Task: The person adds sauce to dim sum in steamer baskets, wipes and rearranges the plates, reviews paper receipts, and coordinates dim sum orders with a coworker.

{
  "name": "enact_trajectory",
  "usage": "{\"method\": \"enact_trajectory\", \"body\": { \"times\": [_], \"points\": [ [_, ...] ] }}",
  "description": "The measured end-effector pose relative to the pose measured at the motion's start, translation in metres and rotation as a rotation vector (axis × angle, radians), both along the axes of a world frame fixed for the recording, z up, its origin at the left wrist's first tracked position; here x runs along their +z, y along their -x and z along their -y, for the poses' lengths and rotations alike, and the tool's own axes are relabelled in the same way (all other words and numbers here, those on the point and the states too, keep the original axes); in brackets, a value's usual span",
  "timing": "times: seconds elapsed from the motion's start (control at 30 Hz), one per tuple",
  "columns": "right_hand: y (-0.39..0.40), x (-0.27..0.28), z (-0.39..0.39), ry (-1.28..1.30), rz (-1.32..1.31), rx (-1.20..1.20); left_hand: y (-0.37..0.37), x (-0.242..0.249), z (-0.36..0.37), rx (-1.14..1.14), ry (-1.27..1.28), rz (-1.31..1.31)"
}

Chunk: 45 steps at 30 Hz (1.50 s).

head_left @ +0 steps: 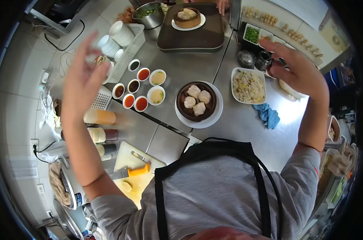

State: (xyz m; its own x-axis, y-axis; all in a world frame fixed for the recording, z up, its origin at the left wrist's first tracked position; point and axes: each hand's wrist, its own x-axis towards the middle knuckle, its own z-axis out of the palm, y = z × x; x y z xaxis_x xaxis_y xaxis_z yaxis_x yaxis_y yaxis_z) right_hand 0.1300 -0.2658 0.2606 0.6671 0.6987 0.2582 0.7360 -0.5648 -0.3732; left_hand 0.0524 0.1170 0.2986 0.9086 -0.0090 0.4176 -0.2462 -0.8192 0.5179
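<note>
My left hand is raised in the air, fingers apart and a little blurred, in front of a white basket of stacked white dishes. Also lifted, my right hand has its thumb and fingers spread, near metal pots and sauce dishes that it partly hides. Neither hand shows anything in it. Between them on the steel counter, a round steamer with several dumplings sits on a white plate. To its right is a square bowl of fried rice.
Several small sauce cups stand left of the steamer. A brown tray bears another steamer; a person's hand is behind it. A blue cloth, squeeze bottles and an orange-handled knife on a cutting board lie around.
</note>
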Motion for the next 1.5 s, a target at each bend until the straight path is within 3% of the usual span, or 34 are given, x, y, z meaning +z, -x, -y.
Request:
{"method": "enact_trajectory", "body": {
  "times": [0.1,0.13,0.17,0.23,0.27,0.3,0.33,0.37,0.43,0.47,0.57,0.67,0.93,1.0,1.07,1.13,1.23,1.3,1.37,1.5],
  "points": [
    [0.008,-0.046,-0.002,-0.101,-0.18,-0.046,0.027,-0.065,0.006,-0.004,0.377,-0.508],
    [0.014,-0.067,-0.005,-0.061,-0.4,-0.108,0.033,-0.097,0.006,0.007,0.4,-0.669],
    [0.018,-0.094,-0.011,0.154,-0.388,-0.106,0.037,-0.13,0.009,-0.006,0.448,-0.802],
    [0.025,-0.192,-0.013,0.042,-0.695,0.08,0.043,-0.218,0.011,0.087,0.593,-0.867],
    [0.033,-0.215,-0.024,0.127,-1.07,-0.04,0.048,-0.251,0.021,0.101,0.748,-0.814],
    [0.043,-0.253,-0.025,-0.103,-1.373,-0.072,0.05,-0.275,0.032,0.118,0.84,-0.761],
    [0.053,-0.268,-0.04,-0.123,-1.326,-0.06,0.05,-0.299,0.044,0.144,0.922,-0.748],
    [0.067,-0.281,-0.054,-0.404,-1.643,-0.261,0.05,-0.309,0.056,0.182,1.007,-0.704],
    [0.077,-0.313,-0.067,-0.741,-1.873,-0.35,0.043,-0.327,0.079,0.229,1.133,-0.63],
    [0.076,-0.325,-0.076,-0.749,-1.783,-0.315,0.038,-0.335,0.082,0.222,1.125,-0.621],
    [0.072,-0.281,-0.1,-0.666,-1.506,-0.347,0.03,-0.322,0.081,0.206,1.141,-0.661],
    [0.046,-0.304,-0.108,-0.533,-1.434,-0.363,0.017,-0.332,0.076,0.201,1.226,-0.663],
    [-0.001,-0.307,-0.142,-0.966,-1.358,-0.637,-0.055,-0.339,0.06,0.323,1.178,-0.58],
    [-0.02,-0.327,-0.146,-1.04,-1.324,-0.602,-0.065,-0.316,0.058,0.241,1.231,-0.659],
    [-0.035,-0.31,-0.155,-0.99,-1.39,-0.709,-0.087,-0.329,0.052,0.325,1.275,-0.634],
    [-0.054,-0.302,-0.157,-0.74,-1.344,-0.713,-0.1,-0.322,0.047,0.393,1.222,-0.659],
    [-0.095,-0.32,-0.151,-0.262,-1.113,-0.547,-0.116,-0.334,0.037,0.475,1.191,-0.667],
    [-0.102,-0.286,-0.155,-0.095,-0.972,-0.495,-0.122,-0.334,0.037,0.442,1.236,-0.632],
    [-0.103,-0.258,-0.163,-0.051,-0.82,-0.471,-0.126,-0.333,0.038,0.492,1.235,-0.668],
    [-0.112,-0.256,-0.168,-0.042,-0.539,-0.482,-0.123,-0.33,0.041,0.489,1.246,-0.649]
  ]
}}
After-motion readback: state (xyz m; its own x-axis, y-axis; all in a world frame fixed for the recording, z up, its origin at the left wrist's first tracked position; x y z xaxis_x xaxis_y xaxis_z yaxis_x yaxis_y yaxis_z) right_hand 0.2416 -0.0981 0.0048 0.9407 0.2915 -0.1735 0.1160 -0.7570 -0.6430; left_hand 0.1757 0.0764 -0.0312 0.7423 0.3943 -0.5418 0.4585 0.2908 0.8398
